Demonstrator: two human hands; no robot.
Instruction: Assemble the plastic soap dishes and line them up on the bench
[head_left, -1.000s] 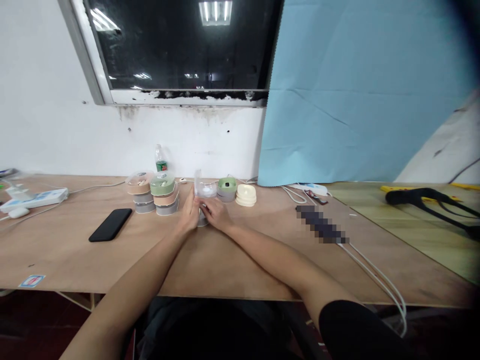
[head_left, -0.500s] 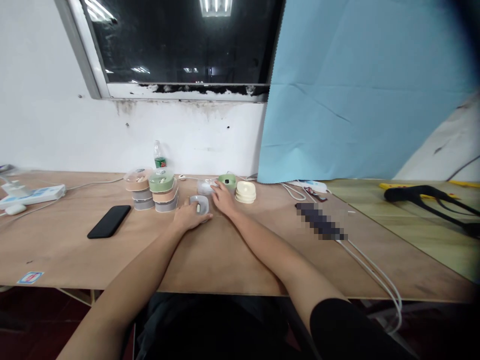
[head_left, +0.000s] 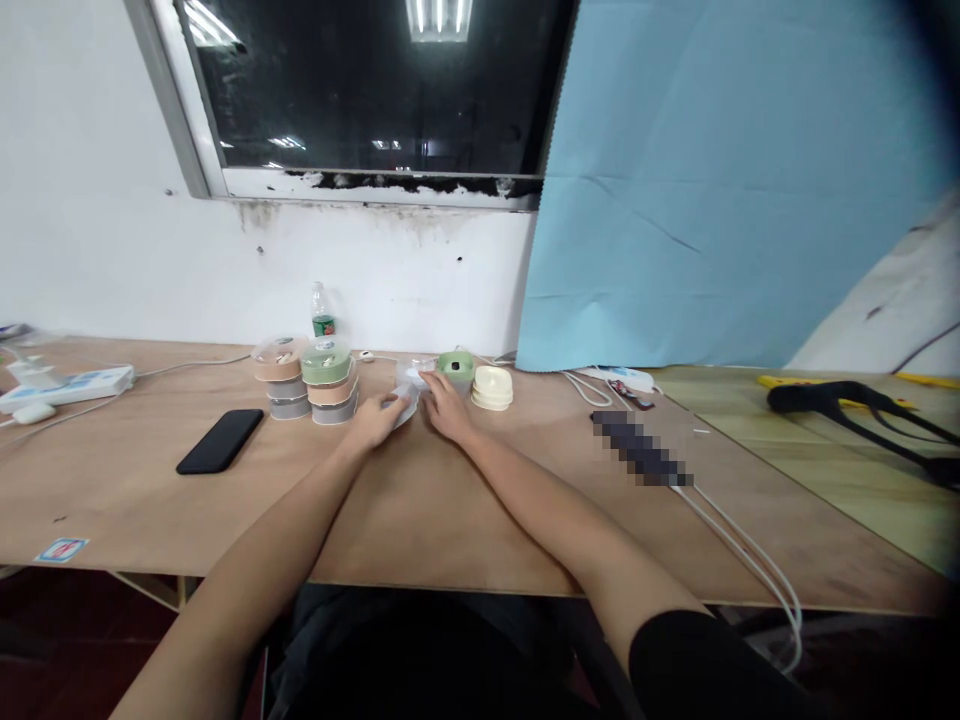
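My left hand [head_left: 376,419] grips a small pale translucent container [head_left: 406,402] by its left side and holds it tilted up, with its lower part close to the wooden table. Just right of it, my right hand [head_left: 445,406] has its fingers bent together beside a clear plastic container [head_left: 411,372] with something white by it. What those fingertips hold, if anything, is hidden. Behind my right hand stands a green-topped container [head_left: 455,366] with a dark spot on top. A short stack of cream-coloured lids or dishes [head_left: 492,388] sits to its right.
Stacked round containers with a pink top [head_left: 280,358] and a green top [head_left: 327,362] stand left of my hands, a bottle [head_left: 321,312] behind them. A black phone [head_left: 220,441] lies further left. Power strips [head_left: 97,384] and white cables [head_left: 750,560] lie on the table [head_left: 465,530].
My left hand has lifted and tilted the pale container, which sat flat on the table, towards my right hand. My right hand's fingers have drawn in slightly.
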